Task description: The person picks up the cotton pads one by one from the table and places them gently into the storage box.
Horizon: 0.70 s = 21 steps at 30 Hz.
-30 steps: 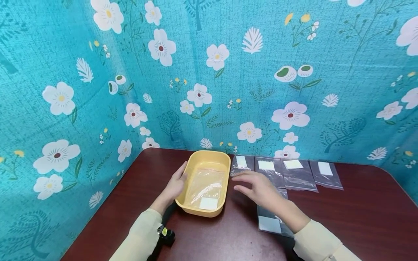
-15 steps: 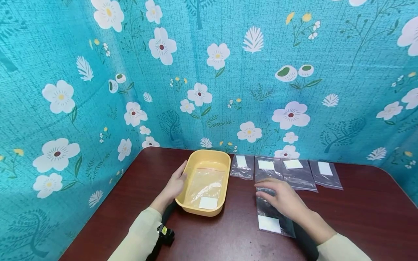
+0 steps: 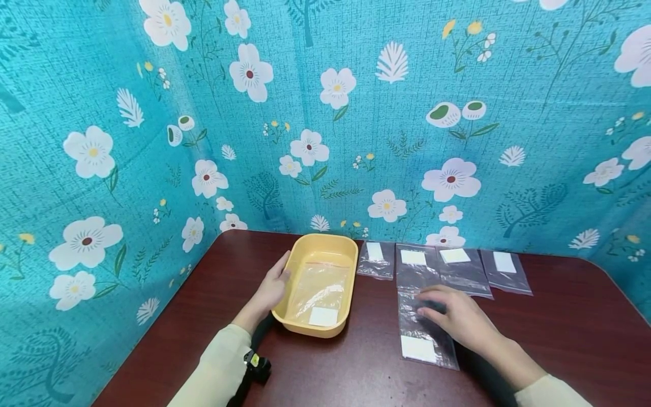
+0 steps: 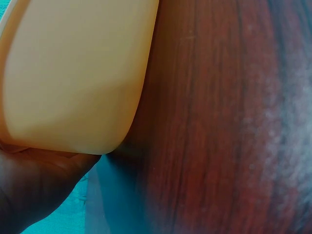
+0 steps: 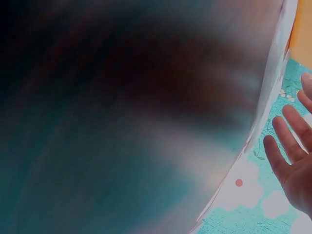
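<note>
My left hand (image 3: 269, 289) grips the left rim of a yellow plastic tray (image 3: 325, 242), and in the left wrist view the hand (image 4: 39, 185) lies against the tray's wall (image 4: 78, 73). Inside the tray is a clear zip bag (image 3: 322, 280) with a white label. My right hand (image 3: 465, 319) is over the right edge of another clear zip bag (image 3: 414, 322), with its white label near the front. Nothing shows between the right fingers (image 5: 287, 139), which are spread in the right wrist view.
Several smaller zip bags with white labels, such as the far right one (image 3: 508, 277), lie along the back edge of the dark red wooden table (image 3: 325, 373). A blue flowered cloth (image 3: 356, 141) hangs behind and at the left.
My right hand has moved right and toward me, from beside the tray to the right edge of the near bag, uncovering most of it. The left hand and tray stay put.
</note>
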Motion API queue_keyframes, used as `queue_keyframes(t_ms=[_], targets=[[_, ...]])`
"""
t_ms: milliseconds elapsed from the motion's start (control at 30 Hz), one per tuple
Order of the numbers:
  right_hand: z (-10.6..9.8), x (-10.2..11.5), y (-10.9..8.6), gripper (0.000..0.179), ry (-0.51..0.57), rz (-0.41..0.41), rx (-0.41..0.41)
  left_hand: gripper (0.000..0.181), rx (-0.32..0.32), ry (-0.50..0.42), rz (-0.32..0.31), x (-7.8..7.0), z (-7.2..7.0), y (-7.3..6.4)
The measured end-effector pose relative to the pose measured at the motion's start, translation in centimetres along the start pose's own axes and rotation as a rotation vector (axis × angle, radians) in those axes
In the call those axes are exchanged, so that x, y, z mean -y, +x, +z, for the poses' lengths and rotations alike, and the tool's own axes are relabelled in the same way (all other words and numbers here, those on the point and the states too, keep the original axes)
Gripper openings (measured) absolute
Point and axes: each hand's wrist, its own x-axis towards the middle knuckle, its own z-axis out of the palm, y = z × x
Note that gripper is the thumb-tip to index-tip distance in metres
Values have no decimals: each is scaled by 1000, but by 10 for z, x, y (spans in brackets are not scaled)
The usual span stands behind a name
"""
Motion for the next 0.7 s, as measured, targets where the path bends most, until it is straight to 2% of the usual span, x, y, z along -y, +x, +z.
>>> queue_keyframes(t_ms=[133, 367, 567, 700], targets=[[-1, -3, -1, 27, -10, 21, 27, 53, -2, -1, 3, 0, 0, 0], [0, -5, -1, 31, -66, 109, 144, 53, -10, 4, -8, 0, 0, 0], [1, -5, 0, 33, -97, 109, 180, 53, -12, 7, -15, -1, 0, -1], [2, -6, 1, 27, -111, 90, 181, 54, -8, 2, -19, -1, 1, 0]])
